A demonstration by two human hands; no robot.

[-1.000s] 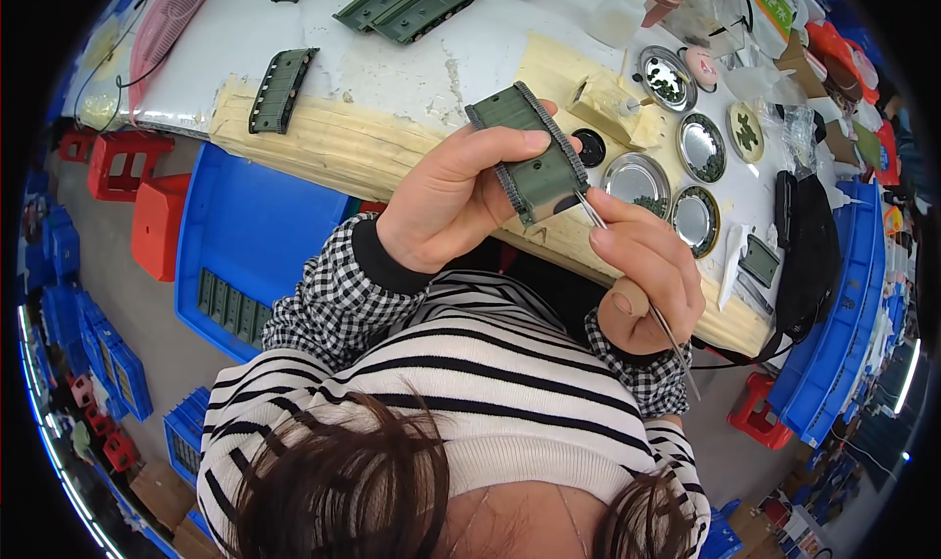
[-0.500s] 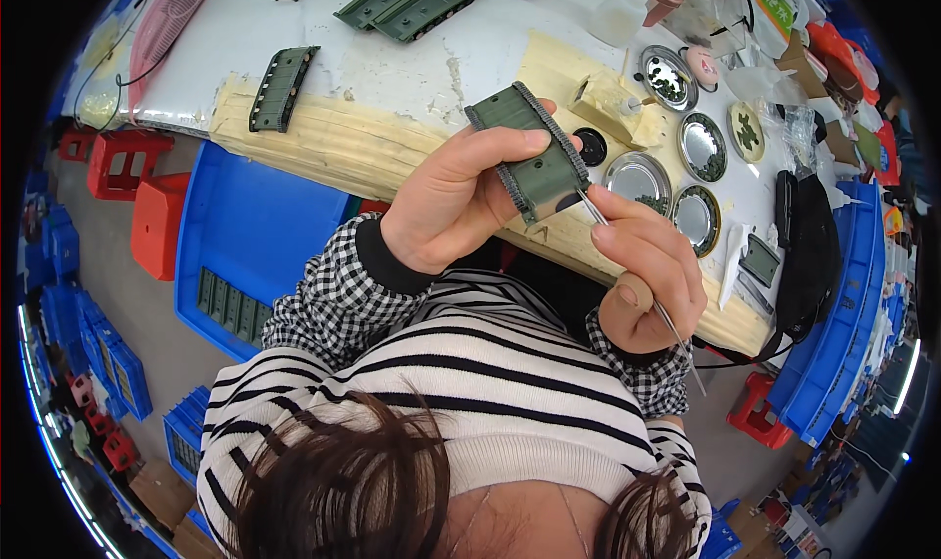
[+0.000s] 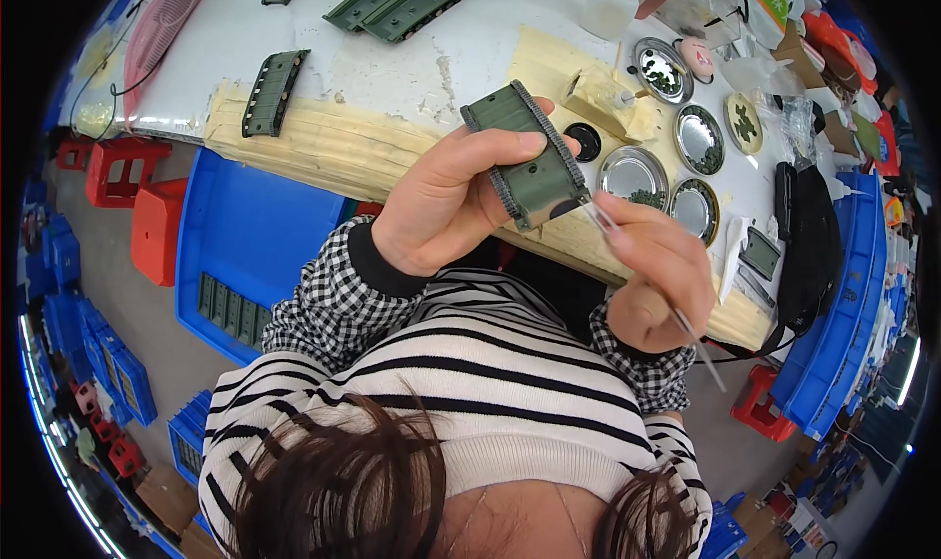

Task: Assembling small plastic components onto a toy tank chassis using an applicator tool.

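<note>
round metal dishes (image 3: 633,176) hold small dark green bits.

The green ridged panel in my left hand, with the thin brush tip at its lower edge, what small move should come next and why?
Probably a short stroke along that edge. The left hand grips the green ridged panel tilted above the table edge, and the right hand holds the thin brush with its tip at the panel's lower right corner, so the edge is presented to it.

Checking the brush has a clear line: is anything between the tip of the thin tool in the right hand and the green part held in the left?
Nothing visible: the thin tool in the right hand meets the green part, which the left hand holds above the table edge.
</note>
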